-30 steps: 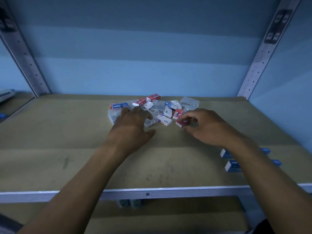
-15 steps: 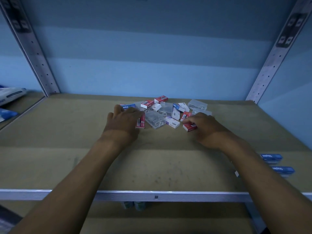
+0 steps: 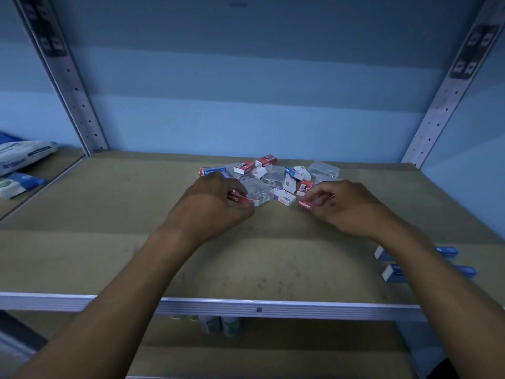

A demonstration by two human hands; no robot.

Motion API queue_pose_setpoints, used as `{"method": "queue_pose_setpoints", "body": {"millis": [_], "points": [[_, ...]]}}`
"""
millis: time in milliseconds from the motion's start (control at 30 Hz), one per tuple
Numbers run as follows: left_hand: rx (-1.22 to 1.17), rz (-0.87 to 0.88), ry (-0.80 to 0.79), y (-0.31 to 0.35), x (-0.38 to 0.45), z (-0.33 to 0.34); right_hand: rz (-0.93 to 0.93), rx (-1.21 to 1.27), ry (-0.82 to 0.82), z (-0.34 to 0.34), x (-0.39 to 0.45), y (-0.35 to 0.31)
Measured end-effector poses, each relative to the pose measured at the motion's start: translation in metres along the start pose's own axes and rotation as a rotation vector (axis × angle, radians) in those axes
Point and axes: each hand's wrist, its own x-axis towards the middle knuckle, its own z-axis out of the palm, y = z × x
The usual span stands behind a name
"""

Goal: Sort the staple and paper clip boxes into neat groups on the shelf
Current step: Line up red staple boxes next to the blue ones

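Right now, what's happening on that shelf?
A person is sorting a jumbled pile of small boxes at the back of the shelf. The left hand grips one red box at the pile's near edge; the right hand pinches another red staples box. Two blue boxes already lie apart at front right.

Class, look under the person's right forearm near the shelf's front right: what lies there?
Two blue-and-white boxes lie on the shelf, side by side. The right forearm covers their middles, so any labels cannot be read.
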Motion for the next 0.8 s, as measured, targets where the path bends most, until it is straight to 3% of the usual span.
{"method": "queue_pose_setpoints", "body": {"millis": [133,533,800], "points": [[-0.02,-0.021,-0.045,0.005,-0.007,-0.006,0.041,0.015,0.044,-0.005,-0.01,0.0],[-0.011,-0.14,-0.241,0.019,-0.027,-0.008,-0.058,-0.019,-0.138,-0.011,-0.036,-0.002],[0.181,-0.043,-0.283,0.023,-0.031,0.003,-0.105,-0.109,-0.255,-0.007,-0.044,-0.002]]}}
